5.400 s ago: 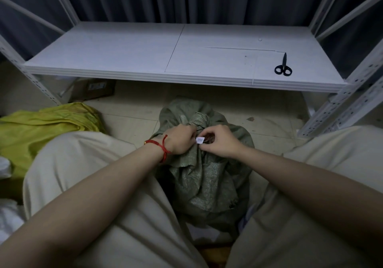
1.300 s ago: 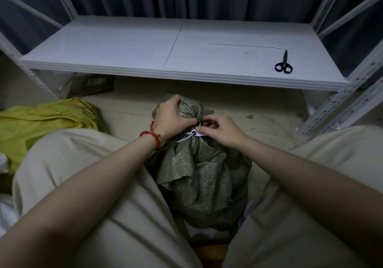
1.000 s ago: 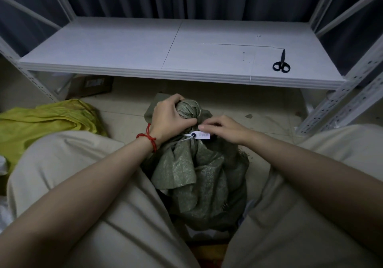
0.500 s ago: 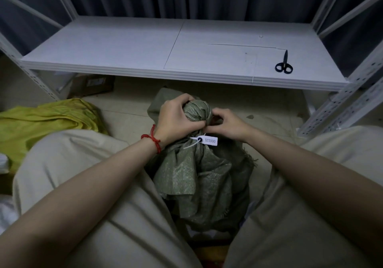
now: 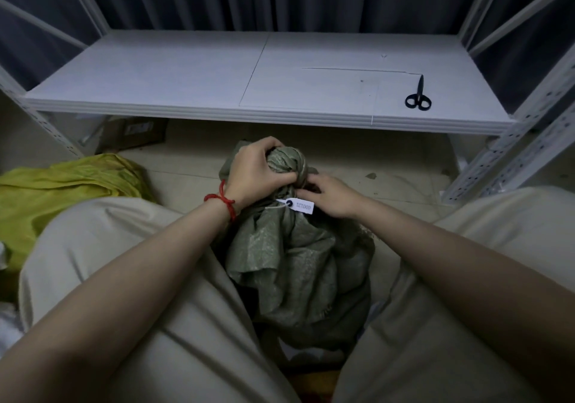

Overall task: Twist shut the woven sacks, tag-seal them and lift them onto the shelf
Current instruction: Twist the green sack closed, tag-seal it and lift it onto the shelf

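Observation:
A green woven sack (image 5: 298, 265) stands on the floor between my knees, its neck twisted into a knob at the top. My left hand (image 5: 255, 173) is closed around that twisted neck from the left. My right hand (image 5: 329, 194) pinches the sack just under the knob on the right side. A small white tag (image 5: 300, 206) with a printed number hangs on a thin white tie at the neck, below my hands. The white shelf (image 5: 186, 72) runs across the view just beyond the sack.
Black scissors (image 5: 418, 97) lie on the shelf's right end. A yellow sack (image 5: 59, 184) is heaped on the floor at left. A cardboard box (image 5: 130, 131) sits under the shelf. Perforated white uprights (image 5: 510, 153) stand at right.
The tag tie was drawn tight around the neck, and the tag now hangs free. My right hand let the tag go and moved up to the sack's neck; my left hand kept its hold.

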